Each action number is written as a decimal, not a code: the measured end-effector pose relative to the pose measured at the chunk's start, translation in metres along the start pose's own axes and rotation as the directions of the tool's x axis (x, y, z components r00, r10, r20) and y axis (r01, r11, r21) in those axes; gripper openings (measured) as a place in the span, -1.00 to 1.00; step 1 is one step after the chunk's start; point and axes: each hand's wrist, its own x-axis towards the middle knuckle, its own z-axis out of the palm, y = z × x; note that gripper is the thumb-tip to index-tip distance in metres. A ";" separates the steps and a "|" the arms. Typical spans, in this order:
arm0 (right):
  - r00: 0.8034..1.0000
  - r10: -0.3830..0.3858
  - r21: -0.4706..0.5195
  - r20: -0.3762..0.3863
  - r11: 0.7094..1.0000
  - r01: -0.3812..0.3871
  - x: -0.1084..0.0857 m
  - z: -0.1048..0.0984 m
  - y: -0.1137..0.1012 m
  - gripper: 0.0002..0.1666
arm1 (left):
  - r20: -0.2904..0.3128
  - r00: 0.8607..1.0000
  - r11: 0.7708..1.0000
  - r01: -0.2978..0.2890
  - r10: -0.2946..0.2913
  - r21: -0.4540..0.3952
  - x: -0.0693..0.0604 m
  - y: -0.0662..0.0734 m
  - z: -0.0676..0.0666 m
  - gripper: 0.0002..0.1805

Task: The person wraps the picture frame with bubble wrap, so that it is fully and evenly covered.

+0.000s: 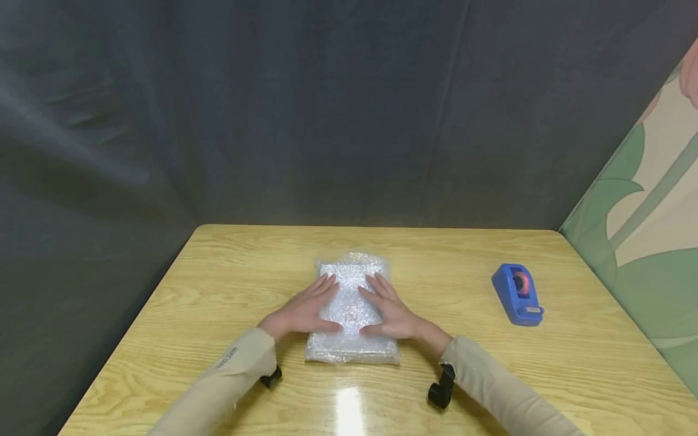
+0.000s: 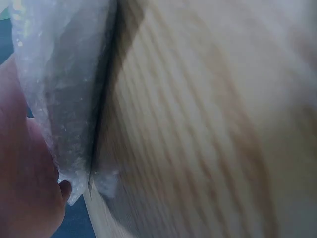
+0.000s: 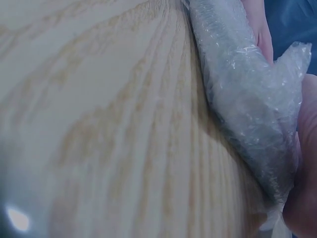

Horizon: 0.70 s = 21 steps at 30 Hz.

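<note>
A flat package in clear bubble wrap (image 1: 349, 303) lies on the wooden table in the head view, its loose wrap edge sticking out at the far end. On its left side rests my left hand (image 1: 309, 307), fingers spread and fairly straight. My right hand (image 1: 394, 312) lies across the right side in the same way, thumb pointing inward. In the left wrist view the bubble wrap (image 2: 69, 84) stands beside part of the left hand (image 2: 29, 183). The right wrist view shows the wrapped package (image 3: 247, 99) with part of the right hand (image 3: 304, 168) against it.
A blue tape dispenser (image 1: 515, 297) with a pink-red roll stands on the right part of the wooden table (image 1: 229, 272). Dark curtain (image 1: 327, 121) hangs behind and left of the table. A floral-patterned panel (image 1: 649, 230) borders the right edge.
</note>
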 end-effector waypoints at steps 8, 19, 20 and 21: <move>1.000 -0.017 -0.021 -0.001 1.000 0.017 0.002 -0.003 0.003 0.03 | -0.010 1.000 0.998 -0.007 0.008 0.062 0.011 0.000 0.001 0.09; 1.000 -0.017 -0.040 -0.003 0.999 0.017 0.006 -0.003 0.009 0.04 | -0.009 0.998 0.997 0.056 -0.056 0.054 0.017 0.002 -0.001 0.09; 1.000 -0.019 -0.045 -0.005 0.999 0.019 0.006 -0.003 0.009 0.04 | -0.011 0.998 0.997 0.062 -0.061 0.052 0.017 0.003 -0.001 0.09; 1.000 -0.027 -0.052 -0.010 0.998 0.026 0.006 -0.003 0.010 0.04 | -0.013 0.998 0.997 0.066 -0.065 0.048 0.017 0.003 -0.001 0.09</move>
